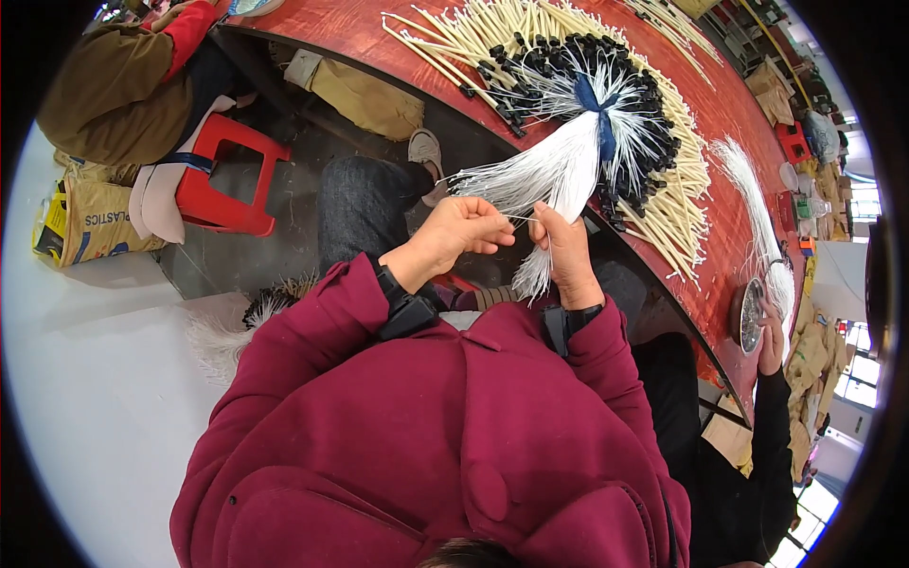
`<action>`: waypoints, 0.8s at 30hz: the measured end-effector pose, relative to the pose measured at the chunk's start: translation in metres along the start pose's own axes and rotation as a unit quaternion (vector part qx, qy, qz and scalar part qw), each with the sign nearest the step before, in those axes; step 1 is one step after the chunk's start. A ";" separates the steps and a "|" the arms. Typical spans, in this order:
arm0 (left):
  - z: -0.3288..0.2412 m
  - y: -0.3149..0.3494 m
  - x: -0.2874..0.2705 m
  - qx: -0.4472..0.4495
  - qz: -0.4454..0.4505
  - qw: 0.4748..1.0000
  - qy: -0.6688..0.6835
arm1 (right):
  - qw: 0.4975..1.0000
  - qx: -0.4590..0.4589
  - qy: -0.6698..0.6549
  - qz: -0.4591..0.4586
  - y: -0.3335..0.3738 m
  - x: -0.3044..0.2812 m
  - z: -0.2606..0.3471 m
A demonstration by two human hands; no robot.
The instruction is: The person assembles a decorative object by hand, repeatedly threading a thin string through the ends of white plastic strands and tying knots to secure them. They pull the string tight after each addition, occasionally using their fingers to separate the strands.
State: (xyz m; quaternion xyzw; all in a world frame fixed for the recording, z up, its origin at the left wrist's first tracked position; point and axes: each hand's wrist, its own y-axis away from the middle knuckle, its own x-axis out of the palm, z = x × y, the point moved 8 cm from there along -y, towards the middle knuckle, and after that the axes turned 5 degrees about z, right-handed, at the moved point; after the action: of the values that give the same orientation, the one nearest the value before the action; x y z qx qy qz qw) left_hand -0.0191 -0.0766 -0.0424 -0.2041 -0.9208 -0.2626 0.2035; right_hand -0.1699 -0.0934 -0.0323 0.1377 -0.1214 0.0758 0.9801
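A large bundle of thin white strands [559,163] hangs over the near edge of the red table, tied with a dark blue strip [598,106]. Beyond the tie, its strands fan out to small black end pieces [653,99] and cream-coloured sticks [684,213] spread in a ring. At the loose end, my left hand [454,237] is closed in a pinch on a thin white strand. Close by on the right, my right hand [563,248] is closed, thumb up, on white strands, with their tips poking out below it.
Another white strand bundle [755,199] lies on the red table [729,104] to the right, near a round metal dish [751,315] and another person's hand [773,341]. At left, a person sits by a red stool [227,180]. A yellow sack [90,220] stands behind it.
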 end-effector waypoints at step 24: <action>-0.019 0.009 -0.011 0.010 -0.029 0.995 -0.095 | 0.998 -0.009 0.054 0.015 0.001 0.001 0.009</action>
State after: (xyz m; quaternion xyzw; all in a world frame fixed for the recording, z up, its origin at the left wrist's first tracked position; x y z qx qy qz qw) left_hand -0.0007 -0.0829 -0.0291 -0.1994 -0.9442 -0.2384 0.1092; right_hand -0.1714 -0.0945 -0.0233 0.1225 -0.0714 0.0962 0.9852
